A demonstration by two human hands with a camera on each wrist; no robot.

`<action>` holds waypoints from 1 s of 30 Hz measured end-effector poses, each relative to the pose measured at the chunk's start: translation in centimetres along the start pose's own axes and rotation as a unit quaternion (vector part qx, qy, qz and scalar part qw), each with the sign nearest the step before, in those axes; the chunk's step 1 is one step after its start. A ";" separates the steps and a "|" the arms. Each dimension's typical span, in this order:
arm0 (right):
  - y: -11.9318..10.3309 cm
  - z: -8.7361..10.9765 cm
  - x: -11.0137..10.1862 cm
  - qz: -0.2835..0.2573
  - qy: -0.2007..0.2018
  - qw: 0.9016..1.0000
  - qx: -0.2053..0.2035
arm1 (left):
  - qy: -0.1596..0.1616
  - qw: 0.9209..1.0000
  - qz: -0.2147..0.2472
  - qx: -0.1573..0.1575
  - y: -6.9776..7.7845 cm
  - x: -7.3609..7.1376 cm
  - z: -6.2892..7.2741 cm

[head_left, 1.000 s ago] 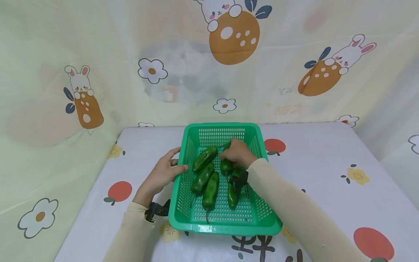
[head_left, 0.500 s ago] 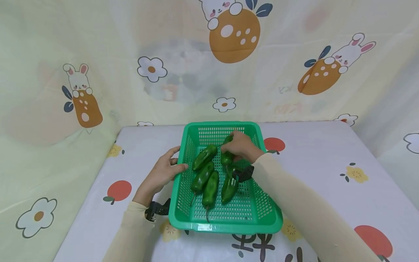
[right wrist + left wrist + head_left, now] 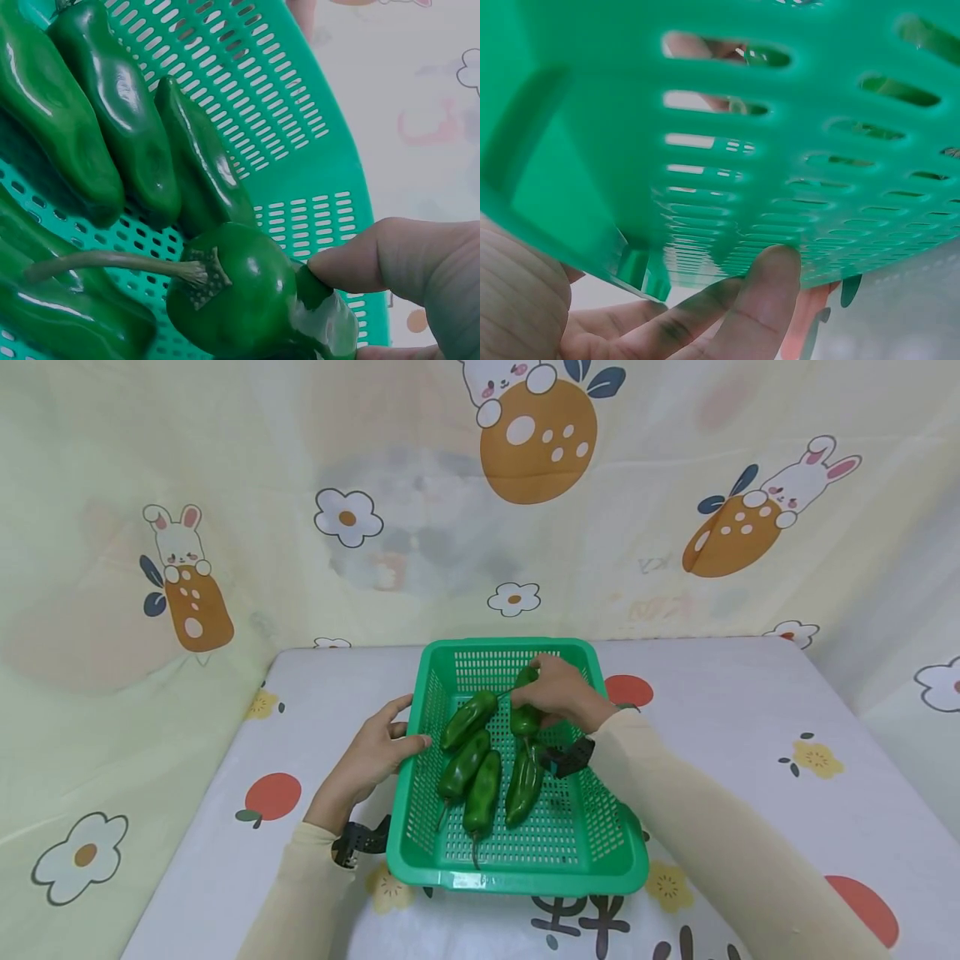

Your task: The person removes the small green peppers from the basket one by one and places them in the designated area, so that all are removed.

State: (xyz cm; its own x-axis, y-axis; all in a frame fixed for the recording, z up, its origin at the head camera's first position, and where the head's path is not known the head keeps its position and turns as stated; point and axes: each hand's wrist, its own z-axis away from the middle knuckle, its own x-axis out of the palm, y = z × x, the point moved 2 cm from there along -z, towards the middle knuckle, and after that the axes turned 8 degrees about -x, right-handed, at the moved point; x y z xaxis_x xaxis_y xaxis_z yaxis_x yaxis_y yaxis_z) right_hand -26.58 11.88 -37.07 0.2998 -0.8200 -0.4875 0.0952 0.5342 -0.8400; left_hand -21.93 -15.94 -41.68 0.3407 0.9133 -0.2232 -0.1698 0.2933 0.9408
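One long green pepper (image 3: pixel 525 721) sits pinched by my right hand (image 3: pixel 561 692); left hand (image 3: pixel 375 752) clasps the green plastic basket (image 3: pixel 517 882), likely steadying it.

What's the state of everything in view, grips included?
Basket: upright, peppers inside
Left grip: holding basket's left side
Right grip: pinching one pepper
Held pepper: whole; clear of the mesh or not, can't tell
Four other peppers: lying in basket, unheld
Table cover: spread under basket
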 end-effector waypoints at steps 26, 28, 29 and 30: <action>-0.4 1.2 -3.4 -0.006 -0.011 1.000 -0.012 | 0.004 1.000 -0.004 0.007 -0.3 0.0 -0.1; -0.4 1.3 -3.6 0.003 -0.011 1.000 -0.011 | 0.006 1.000 -0.006 0.007 -0.3 0.0 0.0; -0.5 1.3 -3.7 0.005 -0.010 1.000 -0.010 | 0.007 1.000 -0.007 0.008 -0.3 0.0 0.0; -0.5 1.3 -3.8 0.008 -0.009 1.000 -0.010 | 0.008 1.000 -0.007 0.007 -0.2 0.0 0.0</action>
State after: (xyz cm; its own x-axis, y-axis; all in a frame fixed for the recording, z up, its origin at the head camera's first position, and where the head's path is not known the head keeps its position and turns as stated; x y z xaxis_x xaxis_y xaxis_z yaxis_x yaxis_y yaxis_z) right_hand -26.52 15.00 -34.43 0.3185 -0.8073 -0.4968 0.0721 0.5432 -0.8365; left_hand -21.90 -15.96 -41.92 0.3287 0.9134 -0.2402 -0.1514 0.3020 0.9412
